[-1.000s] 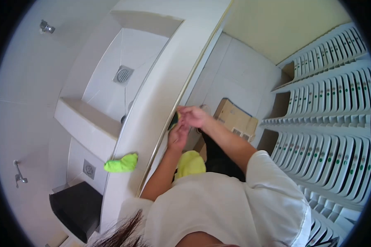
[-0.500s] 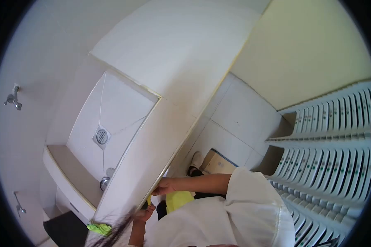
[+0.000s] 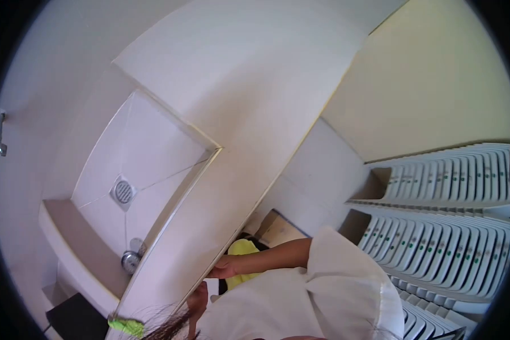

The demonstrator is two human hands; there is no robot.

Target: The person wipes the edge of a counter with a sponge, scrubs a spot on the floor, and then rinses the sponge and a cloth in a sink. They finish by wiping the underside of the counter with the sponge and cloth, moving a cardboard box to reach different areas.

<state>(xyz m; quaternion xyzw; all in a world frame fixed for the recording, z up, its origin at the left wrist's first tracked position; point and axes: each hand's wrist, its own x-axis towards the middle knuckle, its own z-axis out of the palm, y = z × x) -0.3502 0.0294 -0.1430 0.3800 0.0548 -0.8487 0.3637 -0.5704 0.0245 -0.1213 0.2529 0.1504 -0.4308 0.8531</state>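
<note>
My right hand [image 3: 225, 267] is at the outer edge of the white tiled counter [image 3: 209, 209], its fingertips hidden or too small to make out. Just below it, beside the same edge, my left hand [image 3: 198, 297] is partly in view, and its fingers do not show clearly. Whether either one holds anything cannot be seen. Bright yellow material [image 3: 243, 248] shows beyond my right forearm, near dark clothing. A lime-green cloth [image 3: 126, 326] lies crumpled on the counter's near end, left of some hair strands.
Set into the counter is a tiled basin [image 3: 158, 136] with a drain [image 3: 122, 191] and a round metal fitting [image 3: 131, 261]. A tap [image 3: 1, 136] is on the left wall. Stacked pale plastic chairs [image 3: 436, 243] stand at right. A tan box-like object [image 3: 280, 228] is on the floor.
The view has shifted, moving the basin and tap left. A small yellow piece seen between my hands earlier no longer shows. The shoe on the floor has gone out of sight.
</note>
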